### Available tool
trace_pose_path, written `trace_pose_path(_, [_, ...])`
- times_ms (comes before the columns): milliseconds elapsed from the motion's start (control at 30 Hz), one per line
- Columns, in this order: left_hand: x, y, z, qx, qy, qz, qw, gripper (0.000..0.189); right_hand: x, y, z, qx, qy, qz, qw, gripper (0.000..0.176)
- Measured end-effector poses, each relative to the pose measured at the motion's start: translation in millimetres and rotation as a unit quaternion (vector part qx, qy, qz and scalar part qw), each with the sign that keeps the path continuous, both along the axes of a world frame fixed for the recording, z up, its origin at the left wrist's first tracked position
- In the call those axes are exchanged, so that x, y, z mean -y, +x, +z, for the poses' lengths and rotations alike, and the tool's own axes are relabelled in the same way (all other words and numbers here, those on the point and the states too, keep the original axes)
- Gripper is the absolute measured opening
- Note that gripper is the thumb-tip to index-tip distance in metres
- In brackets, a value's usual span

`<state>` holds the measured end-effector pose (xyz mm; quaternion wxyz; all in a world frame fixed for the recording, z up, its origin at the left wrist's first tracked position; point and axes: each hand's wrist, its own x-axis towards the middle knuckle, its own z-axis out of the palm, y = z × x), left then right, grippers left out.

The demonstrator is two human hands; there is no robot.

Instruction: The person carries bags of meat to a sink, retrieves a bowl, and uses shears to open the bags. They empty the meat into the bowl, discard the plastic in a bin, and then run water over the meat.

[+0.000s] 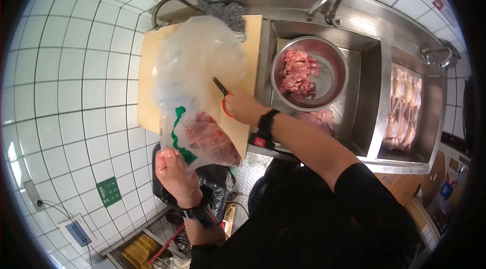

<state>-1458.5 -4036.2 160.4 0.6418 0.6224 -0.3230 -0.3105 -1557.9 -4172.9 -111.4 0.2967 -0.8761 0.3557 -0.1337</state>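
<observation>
My left hand pinches the corner of a clear plastic bag with a green printed stripe. Red raw meat shows through its lower part, which hangs at the front edge of a wooden board. In my right hand is a pair of scissors with red handles and dark blades, pointing up and left. The blades are above the board, apart from the held corner. Behind them a large, cloudy plastic bag lies spread on the board.
A steel bowl with cut raw meat stands in the sink; more meat lies below it. The right basin holds rows of plucked poultry. Faucets line the back, near a grey cloth. A black bag is below.
</observation>
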Motion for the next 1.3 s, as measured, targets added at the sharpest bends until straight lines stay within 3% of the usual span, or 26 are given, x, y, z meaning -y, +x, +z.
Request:
trace_pose_path(67, [0, 5, -3, -0.019, 0.022, -0.024, 0.999, 0.023, -14, -42, 88, 0.269, 0.034, -0.116, 0.955, 0.026])
trace_pose_path(133, [2, -1, -6, -0.038, 0.023, -0.043, 0.998, 0.022, -28, -58, 113, 0.372, -0.013, -0.007, 0.928, 0.039])
trace_pose_path(233, [17, -23, -10, -0.067, 0.022, -0.078, 0.994, 0.021, -47, -85, 165, 0.418, -0.027, 0.072, 0.905, 0.049])
trace_pose_path(367, [44, -56, -11, -0.104, 0.043, -0.102, 0.988, 0.021, -41, -122, 164, 0.400, -0.039, 0.040, 0.915, 0.049])
trace_pose_path(433, [53, -66, -21, -0.091, 0.065, -0.127, 0.986, 0.022, -40, -142, 158, 0.370, -0.058, 0.006, 0.927, 0.037])
trace_pose_path(467, [57, -72, -27, -0.047, 0.079, -0.163, 0.982, 0.022, -38, -155, 156, 0.367, -0.061, -0.004, 0.928, 0.037])
trace_pose_path(533, [70, -88, -39, -0.004, 0.093, -0.209, 0.973, 0.022, -34, -182, 153, 0.329, 0.038, -0.012, 0.944, 0.028])
trace_pose_path(667, [86, -128, -51, 0.120, 0.209, -0.194, 0.951, 0.019, -36, -228, 136, 0.334, 0.037, -0.087, 0.938, 0.023])
trace_pose_path(700, [93, -134, -65, 0.299, 0.073, -0.245, 0.919, 0.017, -36, -237, 132, 0.362, 0.031, -0.098, 0.927, 0.021])
trace_pose_path(733, [98, -142, -71, 0.460, -0.071, -0.281, 0.839, 0.016, -35, -250, 131, 0.359, 0.030, -0.104, 0.927, 0.021])
trace_pose_path(767, [100, -149, -72, 0.396, -0.081, -0.352, 0.844, 0.012, -35, -263, 131, 0.369, 0.040, -0.110, 0.922, 0.018])
trace_pose_path(800, [108, -155, -74, 0.393, -0.084, -0.357, 0.843, 0.012, -35, -275, 132, 0.378, 0.050, -0.114, 0.917, 0.016])
trace_pose_path(867, [124, -166, -80, 0.262, -0.057, -0.612, 0.744, 0.009, -36, -291, 132, 0.388, 0.028, -0.156, 0.908, 0.013])
trace_pose_path(900, [127, -174, -88, 0.220, -0.020, -0.648, 0.728, 0.007, -37, -301, 130, 0.382, 0.027, -0.190, 0.904, 0.014])
trace_pose_path(933, [129, -185, -89, 0.219, -0.023, -0.651, 0.727, 0.007, -37, -309, 131, 0.375, 0.024, -0.225, 0.899, 0.015])
trace_pose_path(1000, [129, -207, -92, 0.133, 0.108, -0.729, 0.663, 0.008, -42, -323, 135, 0.363, -0.004, -0.248, 0.898, 0.020])
trace_pose_path(1067, [120, -225, -102, 0.116, 0.109, -0.734, 0.660, 0.003, -52, -334, 141, 0.365, 0.058, -0.283, 0.885, 0.025])
trace_pose_path(1133, [110, -241, -108, -0.049, 0.144, -0.683, 0.714, 0.016, -58, -337, 131, 0.345, 0.020, -0.312, 0.885, 0.029])
trace_pose_path(1167, [107, -246, -104, -0.099, 0.209, -0.663, 0.712, 0.028, -61, -339, 127, 0.337, 0.006, -0.314, 0.888, 0.032])
trace_pose_path(1200, [105, -255, -100, -0.100, 0.210, -0.664, 0.710, 0.028, -64, -342, 123, 0.328, -0.009, -0.317, 0.890, 0.036])
trace_pose_path(1267, [100, -270, -96, 0.111, 0.144, -0.672, 0.718, 0.024, -67, -347, 112, 0.321, -0.006, -0.325, 0.890, 0.035])
trace_pose_path(1300, [95, -270, -98, 0.166, 0.135, -0.690, 0.691, 0.021, -69, -350, 108, 0.313, -0.002, -0.331, 0.890, 0.034])
